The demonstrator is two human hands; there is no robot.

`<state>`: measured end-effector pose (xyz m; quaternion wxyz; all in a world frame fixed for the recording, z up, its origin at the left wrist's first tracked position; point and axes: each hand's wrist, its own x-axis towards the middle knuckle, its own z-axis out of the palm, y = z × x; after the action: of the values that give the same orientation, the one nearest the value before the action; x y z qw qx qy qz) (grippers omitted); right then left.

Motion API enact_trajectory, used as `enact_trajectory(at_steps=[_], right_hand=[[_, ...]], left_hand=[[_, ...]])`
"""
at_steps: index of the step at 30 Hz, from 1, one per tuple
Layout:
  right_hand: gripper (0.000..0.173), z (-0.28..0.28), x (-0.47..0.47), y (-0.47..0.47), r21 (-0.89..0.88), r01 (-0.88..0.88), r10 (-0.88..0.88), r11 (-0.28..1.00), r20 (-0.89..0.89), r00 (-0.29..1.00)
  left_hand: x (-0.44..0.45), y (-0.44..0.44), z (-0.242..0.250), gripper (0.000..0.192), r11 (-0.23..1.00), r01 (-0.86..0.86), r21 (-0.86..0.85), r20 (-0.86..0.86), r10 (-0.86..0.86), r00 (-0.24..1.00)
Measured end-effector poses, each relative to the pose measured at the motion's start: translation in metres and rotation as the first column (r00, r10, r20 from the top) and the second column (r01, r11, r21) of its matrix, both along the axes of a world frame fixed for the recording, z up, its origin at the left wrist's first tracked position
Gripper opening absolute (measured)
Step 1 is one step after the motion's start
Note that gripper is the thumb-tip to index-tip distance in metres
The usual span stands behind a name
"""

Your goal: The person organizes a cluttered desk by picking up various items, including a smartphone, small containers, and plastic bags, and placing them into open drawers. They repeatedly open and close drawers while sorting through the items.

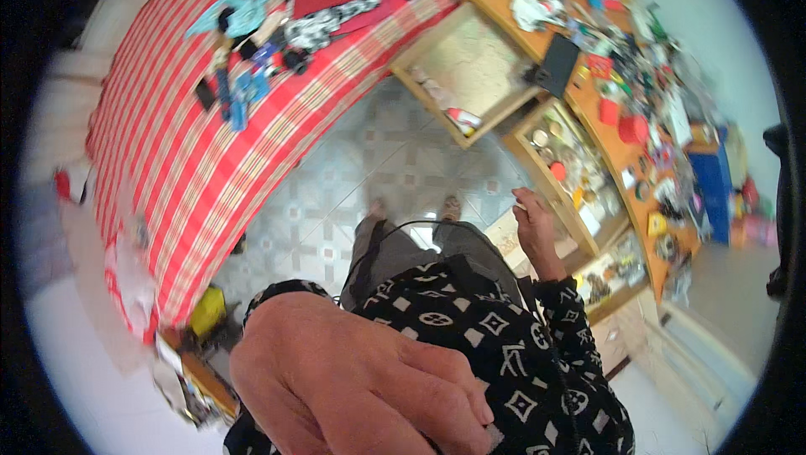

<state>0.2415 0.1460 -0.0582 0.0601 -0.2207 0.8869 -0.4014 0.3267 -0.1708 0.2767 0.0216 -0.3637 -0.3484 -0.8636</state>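
My left hand (359, 379) is raised close to the camera in front of my patterned black top, its fingers curled; whether it holds anything cannot be told, as the fingertips are partly out of view. My right hand (537, 228) hangs lower, beside an open wooden drawer (554, 184) full of small items, its fingers apart and nothing seen in it. Farther off, another pulled-out drawer (472, 64) holds little besides a red and white item (464, 118) in its corner. A dark flat object (558, 64) lies at the edge of the orange-brown desktop (592, 109).
A bed with a red striped cover (208, 171) curves along the left, bearing clothes and small items. Many small things crowd the desktop. A third open drawer (620, 294) lies near my right sleeve. A dark cable crosses my legs above the tiled floor (327, 190).
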Motion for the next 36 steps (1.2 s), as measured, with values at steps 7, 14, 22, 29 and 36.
enact_trajectory(at_steps=[7, 14, 22, 29, 36], right_hand=[[0.036, 0.006, 0.078, -0.03, 0.054, 0.301, -0.306, 0.952, 0.185, 0.934], [0.032, -0.016, 0.127, -0.126, 0.147, 0.063, -0.093, 0.987, 0.207, 0.974], [0.043, -0.033, 0.083, -0.181, 0.181, 0.043, -0.082, 0.983, 0.216, 0.973], [0.057, -0.04, -0.024, -0.165, 0.308, 0.181, -0.184, 0.934, -0.019, 0.983], [0.057, -0.074, -0.132, -0.141, 0.546, 0.186, -0.054, 0.817, -0.247, 0.967]], left_hand=[[0.024, -0.063, -0.041, 0.006, 0.973, 0.151, 0.175, -0.127, -0.13, 0.983], [0.058, -0.15, -0.064, 0.039, 0.937, 0.292, 0.191, -0.026, -0.292, 0.956], [0.104, -0.206, -0.202, 0.023, 0.849, -0.237, -0.473, 0.631, 0.514, 0.581], [0.233, -0.184, -0.499, 0.046, 0.48, 0.39, -0.786, 0.56, 0.821, 0.116], [0.324, -0.074, -0.585, 0.066, 0.265, 0.552, -0.79, 0.494, 0.809, 0.319]])
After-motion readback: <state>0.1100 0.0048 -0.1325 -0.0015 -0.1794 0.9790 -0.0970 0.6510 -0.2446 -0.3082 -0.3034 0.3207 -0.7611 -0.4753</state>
